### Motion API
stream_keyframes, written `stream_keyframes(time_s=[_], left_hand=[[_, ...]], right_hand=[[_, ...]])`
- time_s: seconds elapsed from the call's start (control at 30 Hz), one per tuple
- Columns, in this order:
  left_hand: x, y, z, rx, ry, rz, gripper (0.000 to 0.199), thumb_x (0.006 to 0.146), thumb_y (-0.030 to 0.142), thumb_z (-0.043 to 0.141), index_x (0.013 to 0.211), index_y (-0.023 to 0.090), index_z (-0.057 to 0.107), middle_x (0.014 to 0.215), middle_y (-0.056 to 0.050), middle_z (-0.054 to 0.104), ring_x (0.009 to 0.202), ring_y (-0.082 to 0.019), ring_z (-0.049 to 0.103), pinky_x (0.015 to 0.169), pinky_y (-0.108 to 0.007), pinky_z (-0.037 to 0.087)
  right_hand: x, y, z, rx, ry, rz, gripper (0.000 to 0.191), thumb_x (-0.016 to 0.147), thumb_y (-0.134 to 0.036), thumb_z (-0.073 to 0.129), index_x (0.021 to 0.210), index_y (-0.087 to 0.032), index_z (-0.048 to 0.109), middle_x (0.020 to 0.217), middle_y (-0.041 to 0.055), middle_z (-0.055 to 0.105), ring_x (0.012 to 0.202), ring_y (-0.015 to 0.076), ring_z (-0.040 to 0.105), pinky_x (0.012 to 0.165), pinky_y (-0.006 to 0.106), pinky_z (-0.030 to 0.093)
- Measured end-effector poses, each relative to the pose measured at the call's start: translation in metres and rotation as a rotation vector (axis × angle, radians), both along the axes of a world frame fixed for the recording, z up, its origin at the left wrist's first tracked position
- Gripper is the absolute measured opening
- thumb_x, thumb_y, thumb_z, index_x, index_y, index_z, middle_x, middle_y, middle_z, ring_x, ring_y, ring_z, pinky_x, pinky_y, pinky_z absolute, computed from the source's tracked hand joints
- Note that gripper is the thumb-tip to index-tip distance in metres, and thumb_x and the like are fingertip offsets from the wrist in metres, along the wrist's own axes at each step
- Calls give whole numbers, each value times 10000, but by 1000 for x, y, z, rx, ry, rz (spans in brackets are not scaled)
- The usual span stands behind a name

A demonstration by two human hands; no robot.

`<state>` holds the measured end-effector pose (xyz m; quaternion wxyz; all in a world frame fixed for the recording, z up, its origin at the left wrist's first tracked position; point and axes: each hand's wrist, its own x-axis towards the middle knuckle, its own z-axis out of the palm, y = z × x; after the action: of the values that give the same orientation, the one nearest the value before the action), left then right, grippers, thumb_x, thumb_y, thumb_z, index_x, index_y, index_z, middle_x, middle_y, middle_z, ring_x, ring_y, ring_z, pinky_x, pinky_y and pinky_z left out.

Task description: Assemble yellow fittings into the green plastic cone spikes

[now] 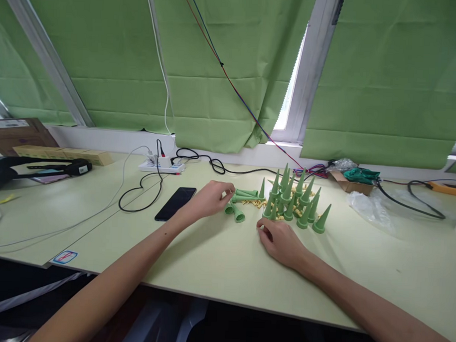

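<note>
My left hand (213, 198) is over the table with thumb and fingertips curled together, beside a small pile of green cones (245, 196) lying on their sides. Whether anything is pinched in it cannot be made out. My right hand (281, 243) rests on the table, fingers bent in toward the thumb, just in front of a cluster of upright green cones (303, 216). What its fingers may hold is hidden. Small yellowish pieces (255, 204) are scattered between the lying cones and the standing ones, partly covered by them.
A black phone (175, 204) lies left of my left hand. Behind it is a white power strip (161, 164) with cables. At the back right stand an open cardboard box (349, 181) and a clear plastic bag (371, 208). Yellow boxes (64, 154) line the far left.
</note>
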<state>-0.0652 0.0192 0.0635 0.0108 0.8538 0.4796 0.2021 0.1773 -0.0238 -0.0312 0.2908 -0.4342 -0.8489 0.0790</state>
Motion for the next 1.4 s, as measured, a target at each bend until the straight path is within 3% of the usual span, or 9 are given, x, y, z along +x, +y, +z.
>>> stream_keyframes(time_s=[0.13, 0.33, 0.6, 0.8, 0.97, 1.4], left_hand=[[17, 8, -22, 120, -20, -16, 308, 973, 283, 401, 910, 179, 684, 876, -69, 680, 734, -188, 613, 670, -294, 424], [14, 10, -45, 134, -129, 46, 374, 1008, 394, 402, 906, 182, 693, 914, -82, 637, 898, -223, 597, 804, -332, 452], [14, 13, -50, 78, -225, 21, 361, 1004, 387, 420, 876, 185, 690, 928, -83, 633, 978, -241, 568, 902, -366, 437], [9, 17, -50, 49, -147, 134, 379, 985, 414, 426, 879, 175, 699, 860, -85, 647, 807, -224, 605, 755, -332, 442], [4, 19, -50, -46, -124, 246, 357, 964, 443, 449, 890, 192, 693, 810, -77, 701, 759, -235, 627, 673, -317, 424], [1, 22, -55, -173, -77, 328, 260, 943, 349, 412, 1006, 202, 617, 888, -103, 725, 833, -251, 663, 685, -318, 437]], right_hand=[[1, 1, 3, -6, -33, -42, 172, 926, -157, 476, 943, -177, 645, 710, 21, 652, 644, 169, 582, 616, 274, 355], [1, 3, 4, 10, -68, -85, 191, 936, -160, 474, 931, -159, 665, 748, 47, 674, 689, 190, 610, 630, 284, 369], [2, 2, 2, 46, -22, -57, 192, 936, -164, 468, 953, -172, 659, 750, 45, 670, 685, 188, 604, 642, 292, 395], [1, -4, 3, 48, 48, 90, 186, 936, -167, 468, 992, -182, 645, 734, 28, 657, 633, 157, 574, 623, 275, 394], [2, -5, 5, 44, 56, 122, 186, 933, -161, 460, 976, -180, 640, 704, 17, 635, 615, 148, 557, 616, 268, 387], [1, -5, 5, 22, 46, 111, 184, 926, -166, 469, 949, -191, 650, 614, -15, 561, 536, 129, 477, 577, 255, 364]])
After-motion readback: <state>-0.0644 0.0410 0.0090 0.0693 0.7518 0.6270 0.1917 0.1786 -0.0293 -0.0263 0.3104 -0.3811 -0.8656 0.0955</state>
